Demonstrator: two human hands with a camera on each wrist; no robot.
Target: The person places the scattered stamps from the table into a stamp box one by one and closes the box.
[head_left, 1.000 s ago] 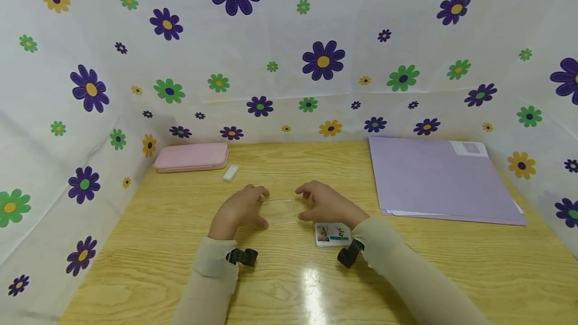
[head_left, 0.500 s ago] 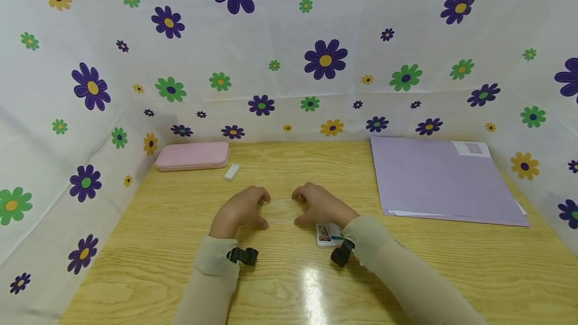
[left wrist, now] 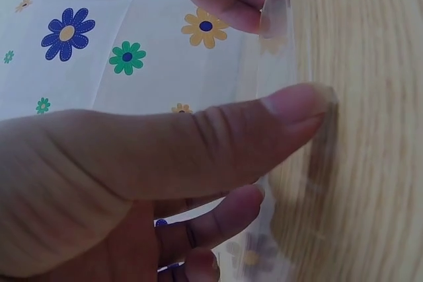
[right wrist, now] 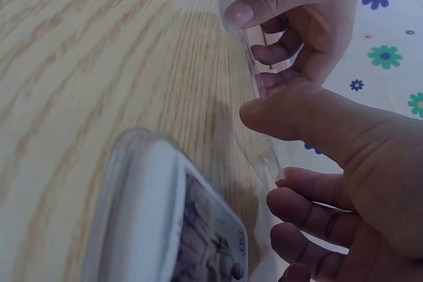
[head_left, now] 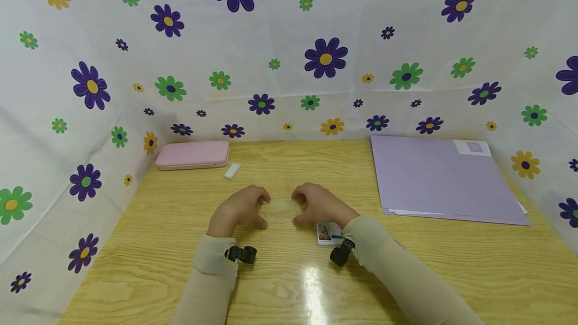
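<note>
Clear plastic in the head view: the case (head_left: 280, 210) lies between left hand (head_left: 240, 208) and right hand (head_left: 321, 205), both pinching its ends. Left wrist: its edge could slip from a loose pinch. Right wrist: a swing might knock the near-right cards (right wrist: 192, 229).

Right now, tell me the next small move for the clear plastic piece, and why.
I'd probably ease the clear plastic piece gently toward the picture-topped stack, using both hands together. The left hand and right hand hold its opposite ends, so it should travel evenly, and the stack lies close by the right hand.
</note>
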